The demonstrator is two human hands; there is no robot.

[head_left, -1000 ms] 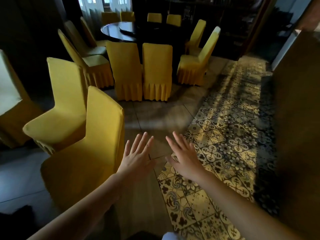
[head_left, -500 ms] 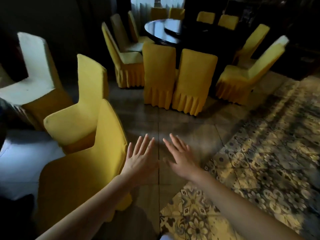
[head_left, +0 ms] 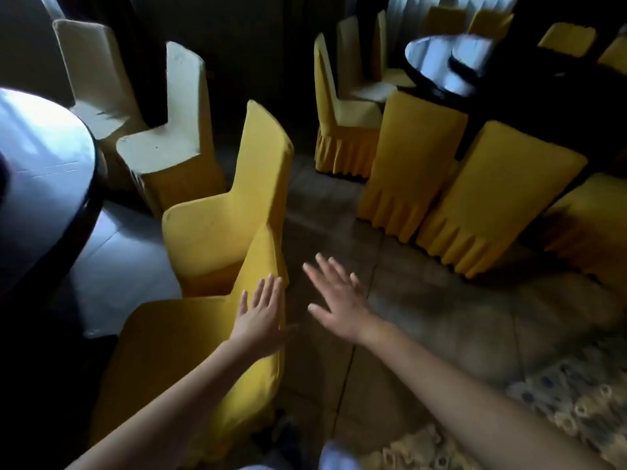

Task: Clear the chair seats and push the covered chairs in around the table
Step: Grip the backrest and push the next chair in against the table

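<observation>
The nearest yellow-covered chair stands at lower left, its back towards me. My left hand lies flat and open against the top of that chair's back. My right hand hovers open over the floor just right of the chair, fingers spread, touching nothing. A second yellow chair stands right behind the first, its seat bare. Two pale chairs follow further back. They ring a dark round table at the left edge.
Another dark round table at upper right has yellow chairs pushed in around it. A tiled floor aisle runs between the two groups. Patterned floor tiles lie at lower right.
My view has swung left, bringing the left table into sight. My left hand has moved onto the nearest chair's back; my right hand stays open beside it.
</observation>
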